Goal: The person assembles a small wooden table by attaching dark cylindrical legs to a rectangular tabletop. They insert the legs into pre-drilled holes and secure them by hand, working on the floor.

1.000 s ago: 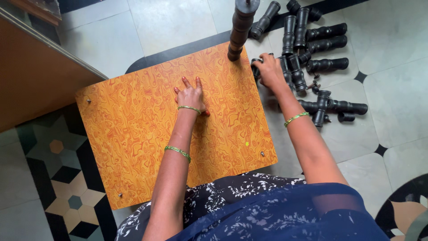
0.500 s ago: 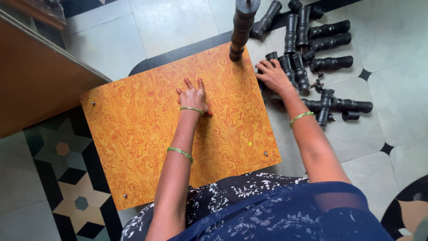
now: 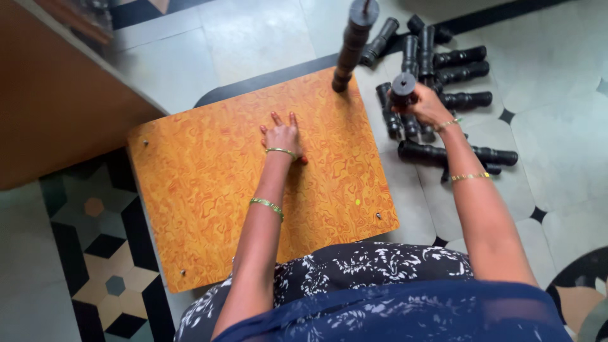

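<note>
On orange board [image 3: 209, 190]: left hand [image 3: 283, 134] flat, open | right hand [image 3: 425, 104] gripping black ribbed cylinder [image 3: 403, 87], upright

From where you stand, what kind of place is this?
Probably a room in a home, not a workshop: the person works on a patterned tiled floor, with an orange board lying flat and black cylindrical legs scattered beside it. A wooden furniture edge stands at the left.

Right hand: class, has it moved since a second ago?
Yes. The right hand has lifted a black tube off the floor pile, beside the orange board.
</note>
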